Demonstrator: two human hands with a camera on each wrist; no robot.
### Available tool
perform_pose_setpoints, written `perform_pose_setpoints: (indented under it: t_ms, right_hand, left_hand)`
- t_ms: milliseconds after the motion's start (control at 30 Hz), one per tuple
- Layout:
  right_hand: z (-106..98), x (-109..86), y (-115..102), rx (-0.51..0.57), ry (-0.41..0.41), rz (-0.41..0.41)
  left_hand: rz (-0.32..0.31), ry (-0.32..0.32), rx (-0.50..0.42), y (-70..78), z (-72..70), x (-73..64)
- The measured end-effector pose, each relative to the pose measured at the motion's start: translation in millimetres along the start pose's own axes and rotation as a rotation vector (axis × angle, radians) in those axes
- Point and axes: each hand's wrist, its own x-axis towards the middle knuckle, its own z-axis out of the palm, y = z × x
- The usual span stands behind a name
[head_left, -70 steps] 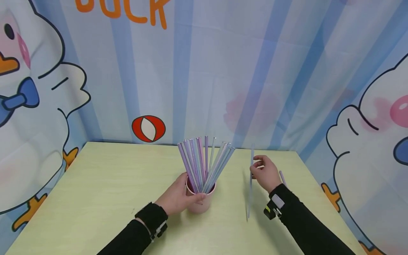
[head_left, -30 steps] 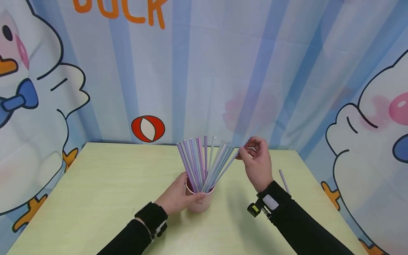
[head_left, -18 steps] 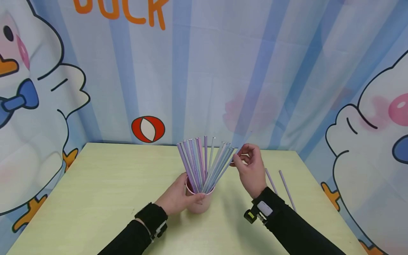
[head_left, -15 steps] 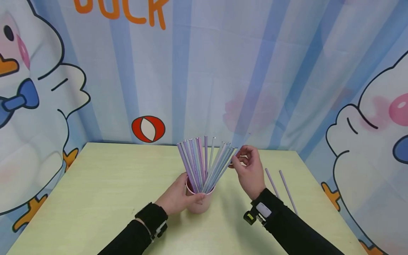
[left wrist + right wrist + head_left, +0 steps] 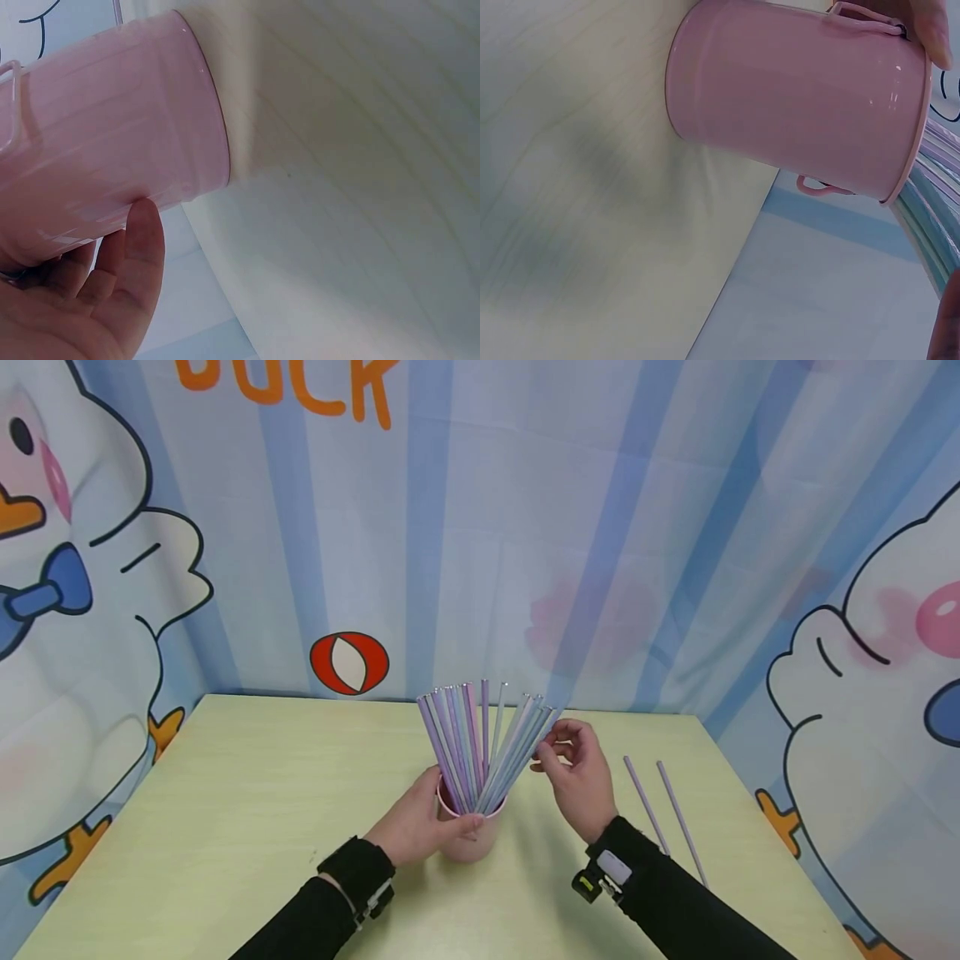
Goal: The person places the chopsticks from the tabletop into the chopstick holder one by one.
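Observation:
A pink metal cup (image 5: 469, 848) with small side handles stands upright on the table, filled with a fanned bunch of purple, pink and pale blue straws (image 5: 468, 743). My left hand (image 5: 420, 827) grips the cup near its rim, thumb over the front; the left wrist view shows curled fingers against the pink wall (image 5: 112, 135). At the bunch's right side, my right hand (image 5: 581, 777) pinches a pale blue straw (image 5: 553, 720) that leans into the cup. Only a fingertip (image 5: 946, 322) of that hand enters the right wrist view, beside the straws.
Two purple straws (image 5: 645, 804) lie on the pale wooden table (image 5: 285, 777) to the right, partly behind the right sleeve (image 5: 675, 889). A blue striped cloth (image 5: 510, 527) with cartoon ducks hangs behind and at both sides.
My right hand has carried the pale blue straw left to the bunch, then lowered it among the others. The two purple straws are now more exposed. My left hand has stayed on the cup.

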Motion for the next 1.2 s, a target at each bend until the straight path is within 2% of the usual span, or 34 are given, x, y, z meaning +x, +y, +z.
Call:
perform_pose_setpoints:
  t_ms: [300,533,800,1000,1200]
  right_hand:
    - [-5.4,-10.0,-10.1,-0.098,-0.014,0.048]
    - [-25.7,-4.1,23.7,-0.201,0.003,0.042]
    - [-62.6,9.2,55.1,-0.493,0.024,0.039]
    - [-93.0,16.3,76.0,-0.659,-0.037,0.049]
    - [-118.0,21.2,91.0,-0.847,-0.099,0.095]
  left_hand:
    - [0.001,0.011,0.022,-0.4,0.5,-0.4]
    - [0.006,0.011,0.022,-0.5,0.9,-0.7]
    - [-0.004,0.012,0.024,0.0,0.7,-1.4]
    - [0.002,0.005,0.02,-0.9,0.3,-0.7]
    - [-0.006,0.003,0.014,-0.3,0.4,-0.4]
